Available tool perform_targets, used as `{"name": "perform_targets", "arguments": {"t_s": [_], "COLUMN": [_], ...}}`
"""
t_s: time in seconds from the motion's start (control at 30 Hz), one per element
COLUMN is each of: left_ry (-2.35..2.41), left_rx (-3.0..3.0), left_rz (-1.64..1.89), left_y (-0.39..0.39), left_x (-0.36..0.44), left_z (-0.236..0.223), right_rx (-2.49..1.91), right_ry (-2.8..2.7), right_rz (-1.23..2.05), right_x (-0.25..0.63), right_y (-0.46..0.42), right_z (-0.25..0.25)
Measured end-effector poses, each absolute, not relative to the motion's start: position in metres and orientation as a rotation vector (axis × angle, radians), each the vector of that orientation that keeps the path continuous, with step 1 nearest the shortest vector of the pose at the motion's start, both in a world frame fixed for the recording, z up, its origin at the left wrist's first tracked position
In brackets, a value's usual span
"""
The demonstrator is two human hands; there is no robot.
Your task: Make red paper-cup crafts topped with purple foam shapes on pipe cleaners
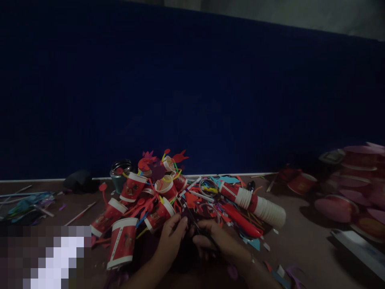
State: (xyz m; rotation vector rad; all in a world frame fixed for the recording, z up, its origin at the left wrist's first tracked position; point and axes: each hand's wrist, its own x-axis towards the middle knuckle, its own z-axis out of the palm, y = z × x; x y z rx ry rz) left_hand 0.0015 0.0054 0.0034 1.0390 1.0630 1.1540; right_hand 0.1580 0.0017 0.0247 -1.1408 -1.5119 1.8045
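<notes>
My right hand (213, 237) is closed around the dark handles of a pair of scissors (195, 223), whose blades point up and left toward my other hand. My left hand (174, 235) pinches a small dark purple piece (185, 215) that looks like paper, right beside the blades. Dim light hides its exact shape. Just past both hands lies a heap of red paper cups (132, 187) with coloured straws and red cut-outs attached. A single red cup (122, 243) stands to the left of my left forearm.
Stacked paper cups (269, 210) lie on their side at right, beside a shiny red packet (242, 220). A jar (120, 172) stands behind the heap. Paper scraps litter the table. Pink-and-red cup pieces (337, 208) are at far right, and a blue partition (192, 100) rises behind.
</notes>
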Motion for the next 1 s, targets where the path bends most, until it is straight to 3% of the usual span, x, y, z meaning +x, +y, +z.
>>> {"name": "perform_targets", "arguments": {"t_s": [1.0], "left_ry": [1.054], "left_rx": [0.968], "left_rz": [1.17], "left_y": [0.0039], "left_x": [0.0028], "left_z": [0.0062], "right_rx": [-1.137], "right_ry": [-1.57], "right_rz": [1.742], "right_x": [0.159], "right_y": [0.0021], "right_z": [0.0204]}}
